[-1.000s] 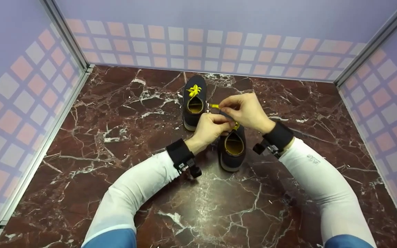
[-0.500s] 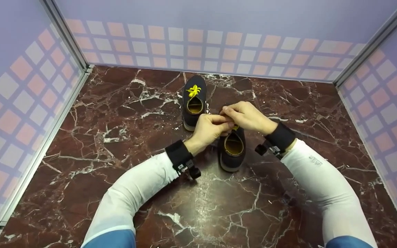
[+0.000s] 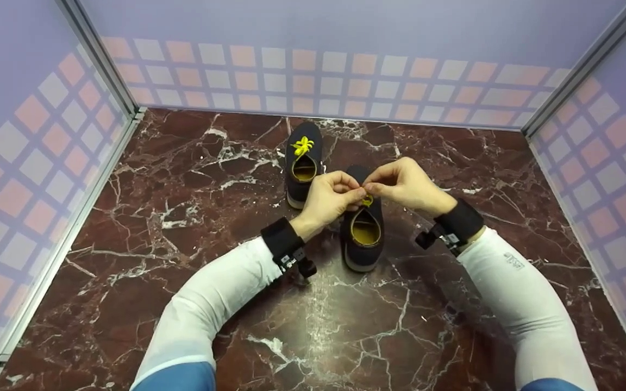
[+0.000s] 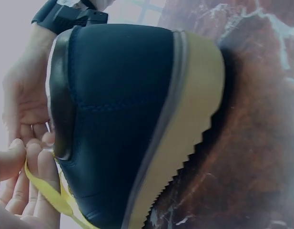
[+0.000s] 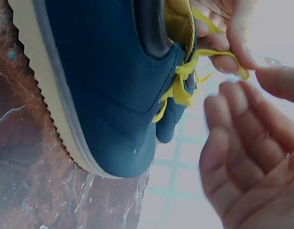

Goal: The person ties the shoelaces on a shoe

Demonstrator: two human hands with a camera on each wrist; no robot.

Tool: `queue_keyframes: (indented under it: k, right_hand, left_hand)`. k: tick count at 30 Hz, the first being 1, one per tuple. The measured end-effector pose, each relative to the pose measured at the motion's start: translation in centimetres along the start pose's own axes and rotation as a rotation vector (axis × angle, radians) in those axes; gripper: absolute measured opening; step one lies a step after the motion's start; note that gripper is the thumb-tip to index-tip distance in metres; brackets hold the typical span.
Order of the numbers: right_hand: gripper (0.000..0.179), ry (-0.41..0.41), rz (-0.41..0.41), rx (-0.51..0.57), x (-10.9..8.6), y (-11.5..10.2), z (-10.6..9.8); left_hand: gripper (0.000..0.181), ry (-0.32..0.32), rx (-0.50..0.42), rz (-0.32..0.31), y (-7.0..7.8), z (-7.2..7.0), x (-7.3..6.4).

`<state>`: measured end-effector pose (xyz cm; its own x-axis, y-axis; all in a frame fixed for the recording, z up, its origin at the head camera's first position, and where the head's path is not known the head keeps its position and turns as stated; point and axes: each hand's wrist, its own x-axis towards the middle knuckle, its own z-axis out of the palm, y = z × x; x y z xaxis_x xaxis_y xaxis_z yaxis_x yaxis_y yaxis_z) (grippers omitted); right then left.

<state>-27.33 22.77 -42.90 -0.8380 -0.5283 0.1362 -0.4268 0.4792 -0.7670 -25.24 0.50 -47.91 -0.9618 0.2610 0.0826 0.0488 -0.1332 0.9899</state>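
Note:
Two dark blue shoes with yellow laces stand on the marbled surface in the head view. Both hands meet over the laces of the nearer shoe [image 3: 364, 255]. My left hand [image 3: 326, 201] pinches a strand of its yellow shoelace [image 4: 44, 188] between thumb and fingers. Against the left fingertips, my right hand [image 3: 408, 187] brings thumb and forefinger together on the looped end of the lace [image 5: 218, 52]; its other fingers are loosely bent. A yellow knot [image 5: 182, 93] sits on the shoe's front. Fingers partly hide the lace where the hands meet.
The other shoe [image 3: 305, 163], its yellow lace tied in a bow [image 3: 302, 145], stands just beyond and left of the nearer one. Tiled-pattern panels [image 3: 318, 76] enclose the marbled surface [image 3: 193, 179] at the back and both sides.
The right hand has come down from farther away, where a yellow strip showed at its fingertips, and shifted right to meet the left fingertips. The left hand has barely moved.

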Motion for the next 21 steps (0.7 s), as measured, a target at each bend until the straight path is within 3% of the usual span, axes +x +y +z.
queue_keyframes:
  k: [4,11,21]
  right_hand:
    - [0.017,-0.045,-0.023,0.083,-0.3,0.5,-0.2]
    - [0.02,-0.058,-0.038,0.078,-0.4,1.0,0.0]
    - [0.012,-0.042,0.061,0.085,-0.1,1.3,0.0]
  left_hand:
    - [0.011,-0.024,0.007,0.001,0.1,-0.1,0.2]
    - [0.012,-0.058,0.022,0.017,0.1,-0.3,0.3]
    - [0.014,-0.063,0.131,0.072,0.2,-0.4,0.3]
